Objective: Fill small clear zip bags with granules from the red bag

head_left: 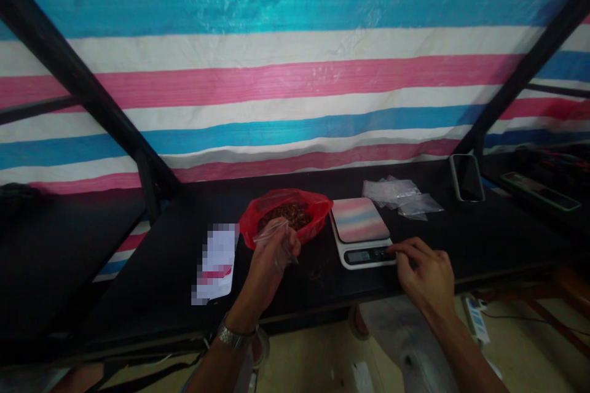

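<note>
My left hand (275,252), a metal-band watch on its wrist, is closed on a small clear plastic bag (286,253). It is in front of a red plastic bag (251,212) whose mouth is spread wide. Inside lie many small brown pieces (295,214), too small to name. To the right, the white kitchen scale (362,221) has a shiny square plate with nothing on it. One extended finger of my right hand (426,273) touches the right end of the scale's dark button panel (369,255). The other fingers are curled, and nothing shows in that hand.
Several clear plastic bags (399,195) lie behind the scale. A phone (467,178) leans near the right frame post, and another phone-like device (539,191) lies beyond it. A pale, partly blurred-out packet (224,264) is on the black table (157,282) at left. Striped sheeting (295,92) hangs behind.
</note>
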Demonstrator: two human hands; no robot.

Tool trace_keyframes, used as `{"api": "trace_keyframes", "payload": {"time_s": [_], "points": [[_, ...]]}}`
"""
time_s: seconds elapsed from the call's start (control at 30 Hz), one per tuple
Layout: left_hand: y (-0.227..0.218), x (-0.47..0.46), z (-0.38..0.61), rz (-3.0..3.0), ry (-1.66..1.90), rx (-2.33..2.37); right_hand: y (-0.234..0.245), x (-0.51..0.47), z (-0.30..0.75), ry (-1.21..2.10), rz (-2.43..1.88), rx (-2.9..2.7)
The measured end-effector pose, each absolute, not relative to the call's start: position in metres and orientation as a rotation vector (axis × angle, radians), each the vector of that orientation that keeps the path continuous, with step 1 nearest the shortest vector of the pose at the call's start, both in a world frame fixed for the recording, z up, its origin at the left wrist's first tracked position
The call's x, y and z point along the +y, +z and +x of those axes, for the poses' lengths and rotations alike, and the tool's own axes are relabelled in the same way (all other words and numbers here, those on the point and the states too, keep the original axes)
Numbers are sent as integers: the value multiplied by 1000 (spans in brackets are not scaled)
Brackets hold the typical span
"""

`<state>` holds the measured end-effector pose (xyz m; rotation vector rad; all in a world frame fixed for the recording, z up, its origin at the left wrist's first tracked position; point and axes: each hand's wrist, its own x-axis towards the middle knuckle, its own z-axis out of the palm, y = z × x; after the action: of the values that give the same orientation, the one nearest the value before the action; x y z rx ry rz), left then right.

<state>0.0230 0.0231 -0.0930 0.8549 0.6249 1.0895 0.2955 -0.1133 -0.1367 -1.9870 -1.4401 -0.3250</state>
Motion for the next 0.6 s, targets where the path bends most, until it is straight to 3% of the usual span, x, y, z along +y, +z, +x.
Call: {"api": "trace_keyframes", "payload": {"time_s": [0.6], "points": [[-95, 17, 12, 626, 964, 433, -136, -115, 294, -491, -1953, -1395]]}}
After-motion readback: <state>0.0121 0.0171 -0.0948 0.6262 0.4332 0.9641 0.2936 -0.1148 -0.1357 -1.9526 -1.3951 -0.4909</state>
